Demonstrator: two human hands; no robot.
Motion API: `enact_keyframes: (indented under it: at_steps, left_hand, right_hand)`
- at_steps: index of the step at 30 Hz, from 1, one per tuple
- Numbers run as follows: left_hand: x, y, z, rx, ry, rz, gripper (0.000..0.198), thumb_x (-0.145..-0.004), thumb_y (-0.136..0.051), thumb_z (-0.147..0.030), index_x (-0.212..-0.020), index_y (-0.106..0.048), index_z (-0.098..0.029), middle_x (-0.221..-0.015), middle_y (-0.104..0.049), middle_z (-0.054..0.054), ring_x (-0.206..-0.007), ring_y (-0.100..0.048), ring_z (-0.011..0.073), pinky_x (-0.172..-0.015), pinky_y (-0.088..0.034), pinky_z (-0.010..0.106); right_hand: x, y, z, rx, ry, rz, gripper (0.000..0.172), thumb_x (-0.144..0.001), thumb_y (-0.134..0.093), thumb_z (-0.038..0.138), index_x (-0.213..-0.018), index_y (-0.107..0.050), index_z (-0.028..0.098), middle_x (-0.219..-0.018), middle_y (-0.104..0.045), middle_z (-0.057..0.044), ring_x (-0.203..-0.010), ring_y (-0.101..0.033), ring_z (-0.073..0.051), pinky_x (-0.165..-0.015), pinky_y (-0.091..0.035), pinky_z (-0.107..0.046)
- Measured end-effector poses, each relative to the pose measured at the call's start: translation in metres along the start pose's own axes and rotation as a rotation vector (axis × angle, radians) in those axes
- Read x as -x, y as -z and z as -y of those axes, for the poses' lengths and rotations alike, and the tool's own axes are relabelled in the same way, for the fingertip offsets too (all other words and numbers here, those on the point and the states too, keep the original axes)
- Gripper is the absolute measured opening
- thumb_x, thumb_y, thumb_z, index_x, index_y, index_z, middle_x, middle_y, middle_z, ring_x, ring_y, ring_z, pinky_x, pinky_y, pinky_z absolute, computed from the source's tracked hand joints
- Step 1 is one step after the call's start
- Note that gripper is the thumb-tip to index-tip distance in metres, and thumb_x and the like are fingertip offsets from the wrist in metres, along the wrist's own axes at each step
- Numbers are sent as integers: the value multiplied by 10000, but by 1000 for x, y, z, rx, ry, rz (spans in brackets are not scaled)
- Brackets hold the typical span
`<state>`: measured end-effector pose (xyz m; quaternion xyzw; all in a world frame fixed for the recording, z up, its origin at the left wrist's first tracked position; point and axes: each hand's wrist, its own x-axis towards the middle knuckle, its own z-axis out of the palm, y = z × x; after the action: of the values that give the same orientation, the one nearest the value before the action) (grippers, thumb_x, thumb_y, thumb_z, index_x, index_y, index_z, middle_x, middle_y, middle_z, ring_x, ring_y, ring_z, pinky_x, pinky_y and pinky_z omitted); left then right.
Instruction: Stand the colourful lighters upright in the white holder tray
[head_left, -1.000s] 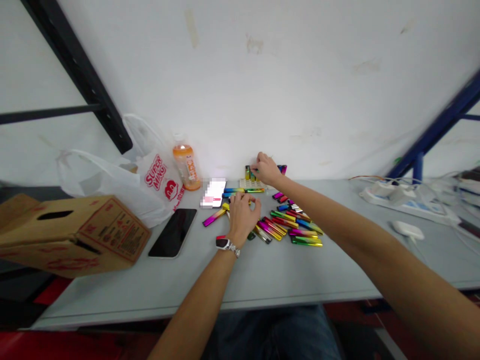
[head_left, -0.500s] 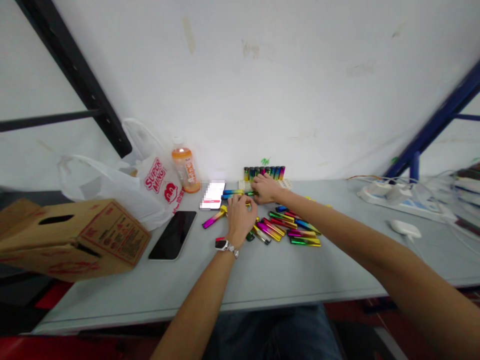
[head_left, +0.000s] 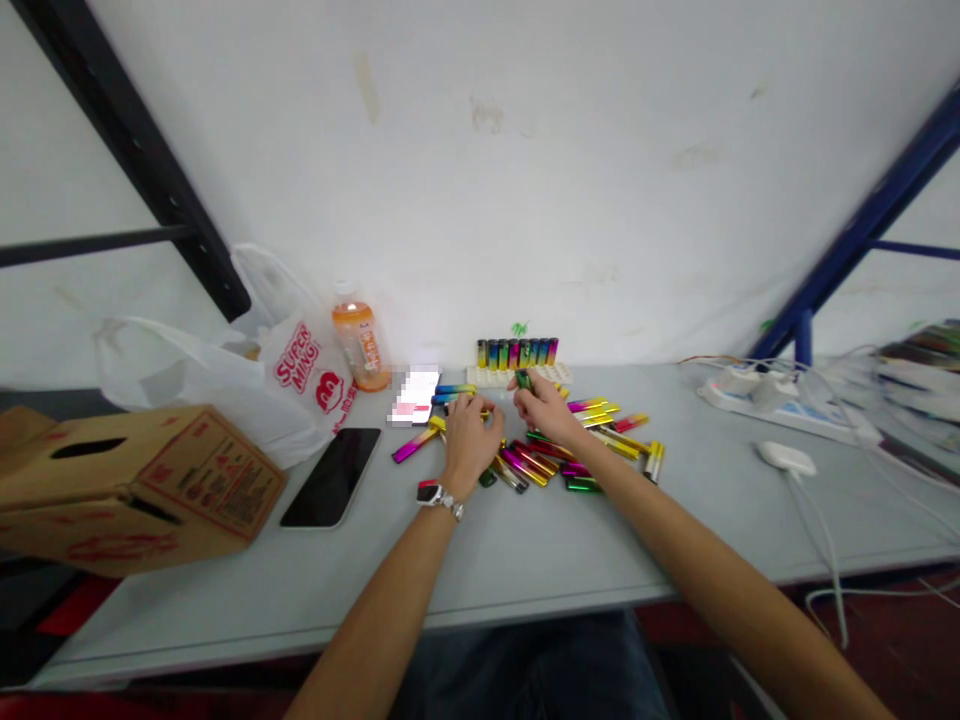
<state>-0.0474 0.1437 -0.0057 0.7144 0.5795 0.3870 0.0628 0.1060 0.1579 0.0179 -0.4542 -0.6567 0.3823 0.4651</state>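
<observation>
Many shiny rainbow-coloured lighters (head_left: 600,440) lie scattered on the grey table (head_left: 525,550). A row of them stands upright in a white tray (head_left: 517,372) against the wall. My left hand (head_left: 469,440) rests curled on the pile's left side, a watch on its wrist. What its fingers hold is hidden. My right hand (head_left: 544,405) hovers just in front of the tray, pinching a dark green lighter (head_left: 523,380) upright.
A black phone (head_left: 330,478) lies left of the pile, next to a cardboard box (head_left: 135,485) and a white plastic bag (head_left: 247,385). An orange drink bottle (head_left: 360,345) stands at the wall. A power strip (head_left: 780,405), cables and a white mouse (head_left: 784,457) sit at right.
My right hand drew back from the tray toward the pile and now lifts a green lighter. The camera view shifted slightly right. My left hand stayed on the pile.
</observation>
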Motion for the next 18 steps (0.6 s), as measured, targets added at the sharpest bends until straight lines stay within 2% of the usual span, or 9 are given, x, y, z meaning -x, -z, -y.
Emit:
enact_keyframes:
  at_steps: [2, 4, 7, 10, 14, 16, 18]
  left_hand:
    - [0, 0, -1, 8, -3, -3, 164, -886, -515, -269, -823, -648, -198, -931, -626, 87, -960, -553, 264, -911, -457, 419]
    - [-1, 0, -1, 19, -7, -3, 172, -890, -507, -275, -811, -639, -199, -921, -627, 83, -958, -553, 258, -912, -456, 414]
    - [-1, -2, -1, 28, -7, 0, 182, -891, -508, -296, -810, -639, -200, -917, -628, 81, -946, -557, 254, -910, -455, 412]
    - [-1, -5, 1, 28, -14, 5, 198, -888, -509, -313, -806, -648, -199, -919, -630, 81, -941, -561, 255, -914, -451, 413]
    - [-2, -8, 2, 12, -26, 24, 211, -889, -503, -311, -794, -653, -197, -903, -630, 78, -935, -565, 252, -918, -448, 411]
    - [-2, -8, 2, -1, -24, 27, 210, -887, -504, -307, -796, -656, -195, -907, -631, 79, -933, -565, 251, -918, -448, 413]
    - [-3, -8, 2, -7, -20, 28, 207, -885, -506, -305, -802, -661, -196, -913, -632, 80, -937, -565, 252, -920, -448, 414]
  right_hand:
    - [12, -1, 10, -219, -59, -4, 197, -821, -501, 417, -870, -499, 226, -546, -344, 99, -425, -289, -86, -434, -241, -211]
    - [20, -2, 18, -384, -134, 1, 350, -835, -448, 570, -768, -477, 227, -509, -267, 101, -407, -211, -82, -415, -175, -218]
    - [29, -2, 20, -488, -244, -61, 527, -837, -325, 716, -647, -416, 233, -462, -231, 89, -388, -175, -84, -400, -138, -235]
    - [32, -5, 13, -471, -280, -151, 512, -855, -360, 664, -576, -381, 234, -432, -259, 71, -369, -199, -83, -392, -160, -243]
    - [32, -9, 1, -382, -168, -242, 498, -898, -328, 557, -530, -402, 231, -415, -332, 40, -363, -263, -95, -387, -217, -246]
    - [31, -12, -3, -324, -109, -256, 504, -914, -306, 545, -536, -417, 230, -421, -361, 30, -374, -297, -102, -390, -231, -243]
    - [32, -13, -6, -270, -87, -217, 508, -926, -293, 559, -557, -417, 233, -442, -380, 25, -396, -324, -107, -397, -242, -238]
